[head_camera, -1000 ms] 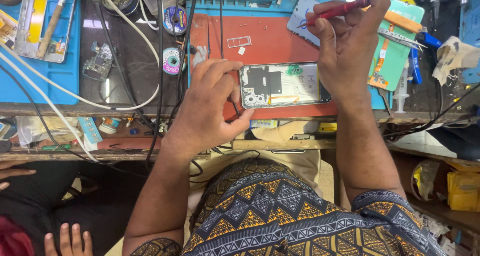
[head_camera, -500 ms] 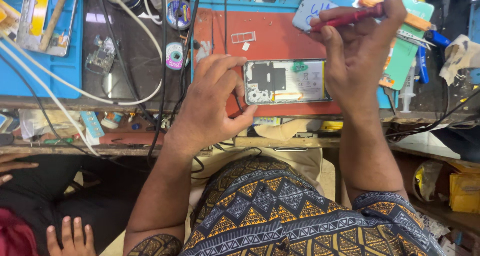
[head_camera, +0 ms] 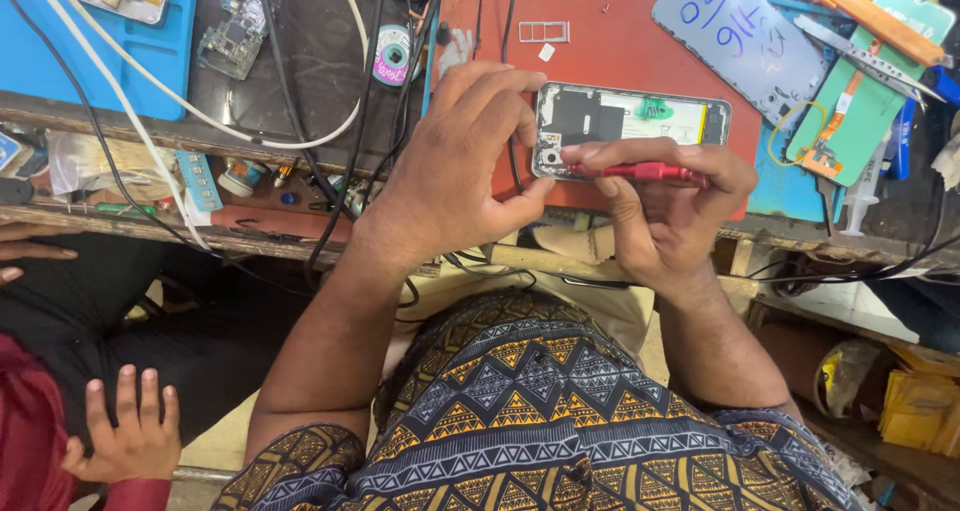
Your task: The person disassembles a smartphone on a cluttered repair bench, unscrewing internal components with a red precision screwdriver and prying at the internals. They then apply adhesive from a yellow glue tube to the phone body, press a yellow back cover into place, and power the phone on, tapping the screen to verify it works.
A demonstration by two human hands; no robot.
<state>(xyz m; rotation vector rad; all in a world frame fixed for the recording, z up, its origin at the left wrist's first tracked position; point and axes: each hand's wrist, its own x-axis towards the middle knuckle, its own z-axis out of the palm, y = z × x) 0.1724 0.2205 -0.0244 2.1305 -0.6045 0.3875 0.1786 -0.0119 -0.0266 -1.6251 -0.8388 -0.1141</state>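
The left hand (head_camera: 455, 166) closes its grip on the left end of an opened phone (head_camera: 632, 123), fingers curled over the top corner and thumb pressing in from below. The phone lies on its face on a red mat (head_camera: 610, 46), its back removed so that the dark shielding and pale battery show. It sits directly between the two hands, touching both.

The right hand (head_camera: 665, 211) holds a closed grip on a red screwdriver (head_camera: 640, 172), pinched between thumb and fingertips. The tool lies nearly level along the phone's lower edge, its tip pointing toward the left hand and meeting the phone near its lower left corner. Whether the tip sits in a screw cannot be told.

Beyond the right grip, up and to the right, a grey back cover (head_camera: 745, 41) with blue pen marks rests on the mat. Farther right lie a green panel (head_camera: 860, 81) with an orange tool (head_camera: 868, 16) across it, and a syringe (head_camera: 858, 196) just below them.

Above the left grip, a small card tray (head_camera: 543, 32) lies on the mat. To the left of that grip, black and white cables (head_camera: 300, 81) cross the dark tabletop (head_camera: 310, 31), with a small tape roll (head_camera: 391, 56) and a loose circuit board (head_camera: 232, 36) among them, and a blue mat (head_camera: 90, 51) at the far left.

Low on the left, another person's hand (head_camera: 125, 426) rests with fingers spread, well apart from the work.
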